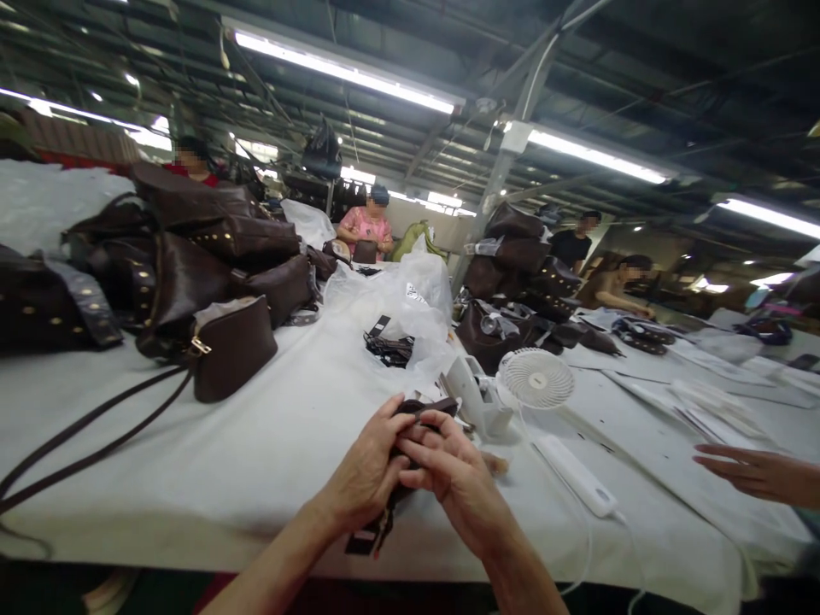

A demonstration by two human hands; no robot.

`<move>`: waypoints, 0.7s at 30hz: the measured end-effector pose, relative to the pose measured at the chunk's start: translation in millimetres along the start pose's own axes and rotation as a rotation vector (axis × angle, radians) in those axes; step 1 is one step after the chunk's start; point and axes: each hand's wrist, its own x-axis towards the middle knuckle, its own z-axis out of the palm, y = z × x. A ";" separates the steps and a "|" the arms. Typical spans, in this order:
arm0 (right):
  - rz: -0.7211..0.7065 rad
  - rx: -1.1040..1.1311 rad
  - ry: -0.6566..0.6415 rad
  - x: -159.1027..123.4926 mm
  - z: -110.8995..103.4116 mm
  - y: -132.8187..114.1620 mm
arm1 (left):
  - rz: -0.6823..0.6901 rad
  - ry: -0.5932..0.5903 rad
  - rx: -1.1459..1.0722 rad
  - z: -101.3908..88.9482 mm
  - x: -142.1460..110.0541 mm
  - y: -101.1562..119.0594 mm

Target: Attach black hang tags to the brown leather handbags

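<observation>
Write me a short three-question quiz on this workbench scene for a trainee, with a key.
1. True or false: the small brown pouch is to the left of the left hand and the right hand.
2. Fill the gap: the fan on the table is coloured ____.
3. Which thing are both hands handling? A: the fan. B: a dark brown item. C: the small brown pouch.

Key: 1 true; 2 white; 3 B.
</observation>
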 end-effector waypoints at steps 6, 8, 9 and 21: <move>-0.053 -0.130 -0.087 6.2 -10.9 2.5 | -0.235 0.241 -0.055 13.0 5.2 4.3; -0.092 -0.244 -0.075 8.3 -16.0 8.9 | -0.206 0.223 -0.040 12.5 6.8 -0.3; -0.131 -0.356 -0.059 9.6 -19.0 13.4 | -0.177 0.223 -0.023 12.0 7.4 -2.5; -1.065 -1.382 -0.123 47.7 -92.6 50.6 | -0.016 0.190 0.254 -79.8 8.0 -5.3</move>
